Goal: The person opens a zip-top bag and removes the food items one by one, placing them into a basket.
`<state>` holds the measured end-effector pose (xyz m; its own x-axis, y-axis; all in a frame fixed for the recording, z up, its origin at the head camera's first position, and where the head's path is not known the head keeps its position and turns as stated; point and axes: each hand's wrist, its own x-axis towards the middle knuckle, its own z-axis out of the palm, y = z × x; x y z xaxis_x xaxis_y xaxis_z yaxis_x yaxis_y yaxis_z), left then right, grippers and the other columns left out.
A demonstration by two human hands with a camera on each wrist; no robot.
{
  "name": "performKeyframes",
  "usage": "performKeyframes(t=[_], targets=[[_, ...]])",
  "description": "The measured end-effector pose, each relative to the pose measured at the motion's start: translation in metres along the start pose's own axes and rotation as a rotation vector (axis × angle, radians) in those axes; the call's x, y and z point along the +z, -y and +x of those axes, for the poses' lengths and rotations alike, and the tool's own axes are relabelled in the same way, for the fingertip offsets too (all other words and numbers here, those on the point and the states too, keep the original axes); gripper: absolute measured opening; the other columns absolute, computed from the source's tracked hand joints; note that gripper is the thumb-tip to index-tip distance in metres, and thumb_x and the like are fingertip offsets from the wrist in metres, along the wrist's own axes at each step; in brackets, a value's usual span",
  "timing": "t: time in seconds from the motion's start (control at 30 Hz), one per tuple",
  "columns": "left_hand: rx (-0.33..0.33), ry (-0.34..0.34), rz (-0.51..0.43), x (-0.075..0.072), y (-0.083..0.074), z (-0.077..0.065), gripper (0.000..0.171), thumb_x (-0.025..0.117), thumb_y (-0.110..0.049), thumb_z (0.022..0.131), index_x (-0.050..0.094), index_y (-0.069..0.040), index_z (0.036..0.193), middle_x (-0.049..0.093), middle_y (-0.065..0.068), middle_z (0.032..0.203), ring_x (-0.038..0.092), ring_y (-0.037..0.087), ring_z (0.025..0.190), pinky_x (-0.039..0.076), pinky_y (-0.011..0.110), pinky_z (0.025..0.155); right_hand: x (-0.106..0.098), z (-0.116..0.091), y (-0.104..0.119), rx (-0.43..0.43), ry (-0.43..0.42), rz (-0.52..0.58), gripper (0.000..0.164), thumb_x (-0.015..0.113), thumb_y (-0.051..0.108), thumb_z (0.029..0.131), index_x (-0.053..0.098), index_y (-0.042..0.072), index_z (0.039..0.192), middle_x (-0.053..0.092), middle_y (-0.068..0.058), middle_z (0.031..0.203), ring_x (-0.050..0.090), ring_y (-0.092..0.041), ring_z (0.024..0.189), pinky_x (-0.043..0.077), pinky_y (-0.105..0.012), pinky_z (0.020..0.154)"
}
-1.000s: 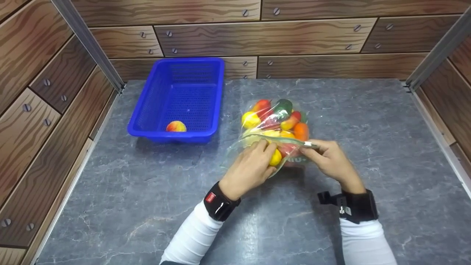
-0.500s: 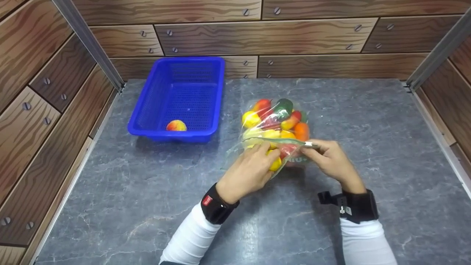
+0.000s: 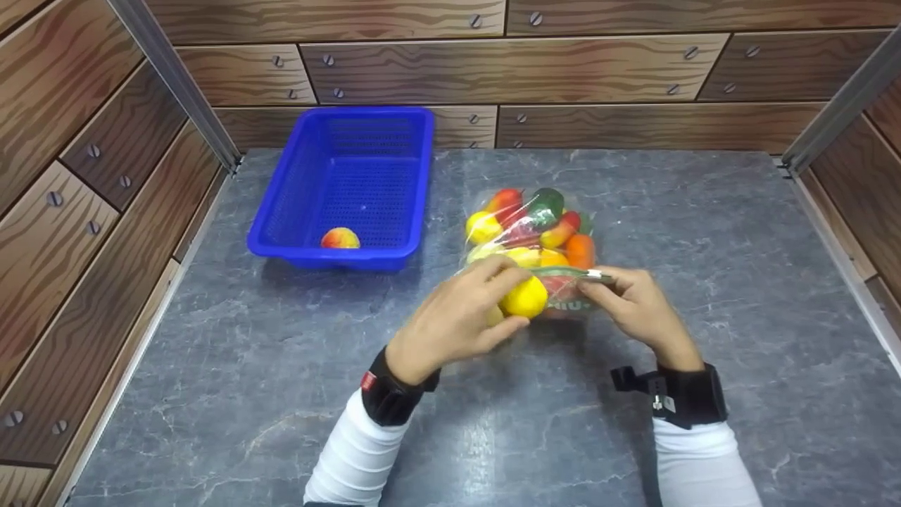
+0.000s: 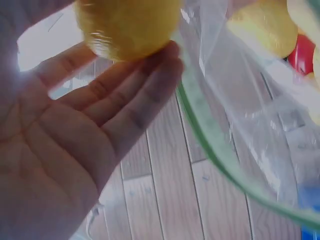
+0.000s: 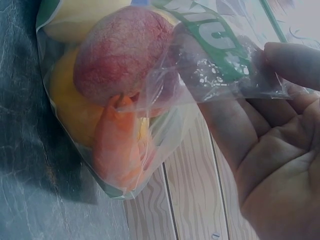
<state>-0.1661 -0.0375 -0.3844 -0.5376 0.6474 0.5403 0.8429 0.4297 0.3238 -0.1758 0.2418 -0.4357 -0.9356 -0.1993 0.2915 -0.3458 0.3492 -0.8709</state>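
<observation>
My left hand (image 3: 454,317) holds a round yellow fruit (image 3: 526,297) between fingers and thumb at the mouth of a clear zip bag (image 3: 563,304). In the left wrist view, the fingers curve under the yellow fruit (image 4: 127,27), beside the bag's green zip edge (image 4: 215,157). My right hand (image 3: 637,306) pinches the bag's right corner by the zip slider (image 3: 595,274). Several fruits and vegetables fill the bag, including a dark green one (image 3: 545,208) and an orange one (image 3: 579,251). A reddish fruit (image 5: 125,55) shows through the plastic in the right wrist view.
Left of the bag, a blue plastic basket (image 3: 415,204) stands on the grey marbled table (image 3: 704,232). Inside it, near the front wall, lies a red-and-yellow peach-like fruit (image 3: 341,238). Wood-patterned walls (image 3: 563,70) border the table at the back and sides.
My left hand has drawn back from inside the bag's mouth, bringing the round yellow fruit up into plain view. The right hand keeps its grip on the bag's corner.
</observation>
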Motion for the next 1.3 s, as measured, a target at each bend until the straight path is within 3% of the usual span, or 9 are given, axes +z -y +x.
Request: performKeyframes(t=[0.17, 0.3, 0.47, 0.63, 0.8, 0.97, 1.13, 1.3], targets=[[-0.021, -0.194, -0.101, -0.014, 0.011, -0.002, 0.045, 0.080, -0.022, 0.090, 0.065, 0.000, 0.127, 0.066, 0.015, 0.123, 0.066, 0.022, 0.104, 0.055, 0.024, 0.092, 0.000, -0.001, 0.001, -0.022, -0.002, -0.002, 0.010, 0.067, -0.006, 0.094, 0.076, -0.006, 0.097, 0.069, 0.004, 0.077, 0.051, -0.005, 0.062, 0.043, -0.018, 0.056], [-0.064, -0.346, -0.129, -0.023, 0.024, -0.004, 0.047, 0.080, -0.014, 0.089, 0.062, 0.005, 0.128, 0.064, 0.020, 0.126, 0.064, 0.027, 0.115, 0.052, 0.030, 0.103, 0.000, 0.000, 0.001, -0.036, 0.000, 0.010, 0.010, 0.066, -0.007, 0.094, 0.076, -0.005, 0.095, 0.067, 0.004, 0.076, 0.051, -0.005, 0.062, 0.042, -0.018, 0.055], [-0.158, -0.481, -0.107, -0.032, 0.046, -0.010, 0.048, 0.080, -0.014, 0.089, 0.062, 0.006, 0.128, 0.062, 0.022, 0.126, 0.062, 0.030, 0.116, 0.053, 0.035, 0.102, -0.001, -0.001, 0.001, -0.037, 0.000, 0.003, 0.010, 0.066, -0.007, 0.094, 0.076, -0.005, 0.094, 0.071, 0.002, 0.081, 0.056, -0.005, 0.066, 0.047, -0.016, 0.059], [-0.282, -0.556, -0.013, -0.038, 0.075, -0.021, 0.046, 0.082, -0.013, 0.087, 0.064, 0.005, 0.125, 0.064, 0.021, 0.124, 0.062, 0.032, 0.117, 0.051, 0.039, 0.103, -0.001, -0.001, 0.000, -0.038, 0.011, 0.023, 0.011, 0.065, -0.008, 0.095, 0.075, -0.006, 0.093, 0.068, 0.004, 0.078, 0.054, -0.005, 0.064, 0.045, -0.017, 0.057], [-0.401, -0.589, 0.053, -0.035, 0.102, -0.031, 0.045, 0.080, -0.006, 0.085, 0.064, 0.004, 0.125, 0.062, 0.023, 0.125, 0.060, 0.035, 0.119, 0.048, 0.041, 0.108, -0.001, 0.000, 0.000, -0.041, 0.014, 0.024, 0.011, 0.065, -0.007, 0.095, 0.075, -0.005, 0.093, 0.062, 0.004, 0.073, 0.048, -0.004, 0.060, 0.039, -0.019, 0.053], [-0.496, -0.551, 0.088, -0.024, 0.122, -0.035, 0.045, 0.076, 0.002, 0.086, 0.060, 0.005, 0.128, 0.057, 0.025, 0.131, 0.059, 0.038, 0.122, 0.048, 0.043, 0.109, -0.001, 0.000, 0.000, -0.051, 0.009, 0.027, 0.011, 0.065, -0.008, 0.095, 0.075, -0.006, 0.092, 0.064, 0.004, 0.073, 0.050, -0.005, 0.060, 0.041, -0.018, 0.054], [-0.575, -0.481, 0.142, -0.014, 0.132, -0.040, 0.045, 0.075, 0.006, 0.086, 0.059, 0.004, 0.128, 0.057, 0.024, 0.134, 0.058, 0.039, 0.124, 0.047, 0.046, 0.110, -0.001, -0.001, 0.000, -0.060, 0.023, 0.039, 0.011, 0.064, -0.009, 0.095, 0.075, -0.007, 0.093, 0.060, 0.006, 0.071, 0.048, -0.004, 0.060, 0.040, -0.018, 0.053], [-0.598, -0.440, 0.169, -0.009, 0.136, -0.043, 0.042, 0.074, 0.008, 0.084, 0.062, 0.004, 0.124, 0.060, 0.023, 0.133, 0.059, 0.041, 0.121, 0.047, 0.047, 0.109, -0.001, -0.001, 0.001, -0.068, 0.023, 0.038, 0.011, 0.064, -0.009, 0.095, 0.075, -0.008, 0.095, 0.065, 0.005, 0.076, 0.051, -0.004, 0.062, 0.043, -0.017, 0.055]])
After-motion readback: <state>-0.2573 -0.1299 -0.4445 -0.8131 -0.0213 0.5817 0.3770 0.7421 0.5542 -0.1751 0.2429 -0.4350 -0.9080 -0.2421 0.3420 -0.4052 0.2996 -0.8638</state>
